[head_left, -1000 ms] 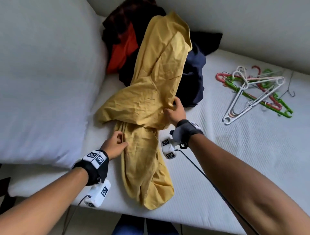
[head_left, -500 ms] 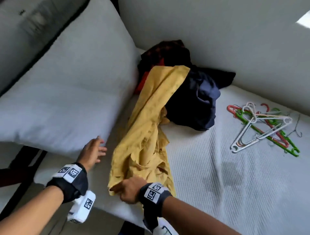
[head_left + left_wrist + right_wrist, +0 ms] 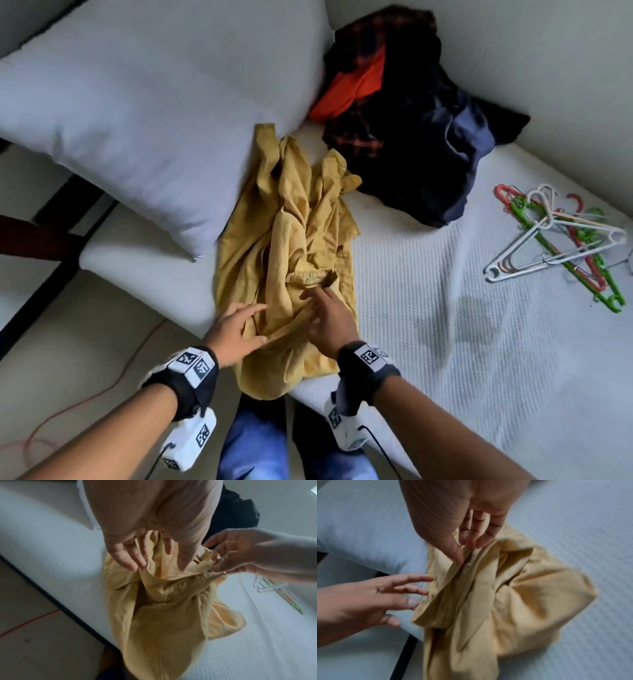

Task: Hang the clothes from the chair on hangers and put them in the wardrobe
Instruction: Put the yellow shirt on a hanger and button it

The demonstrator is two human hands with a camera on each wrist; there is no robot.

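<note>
While we are looking down through the head camera, a crumpled yellow shirt (image 3: 291, 246) is lying on the white mattress (image 3: 445, 342), its lower end hanging over the near edge. It is sitting just beside a white pillow (image 3: 154, 102) on one side, with a pile of dark and orange clothes (image 3: 404, 113) beyond it by the wall. A bundle of coloured hangers (image 3: 561, 236) is lying well apart, at the far right of the mattress. Our left hand (image 3: 233, 332) is resting with straight, spread fingers at the shirt's near left edge, and our right hand (image 3: 325, 318) is lying on the cloth just below the collar band.

From the left wrist, we are seeing our left hand (image 3: 145, 545) fanned wide above a fold of the shirt (image 3: 163, 608), fingertips just reaching the cloth and holding nothing. Our right hand (image 3: 240, 555) is nipping a gathered edge of fabric between its fingertips (the picture is a little smeared there).

From the right wrist, our right hand (image 3: 467, 534) is pinching a ridge of the shirt (image 3: 488, 588) between thumb and fingertips. Our left hand (image 3: 376, 595) is coming in flat and open, fingers touching the shirt's edge beside the pillow (image 3: 359, 527).
</note>
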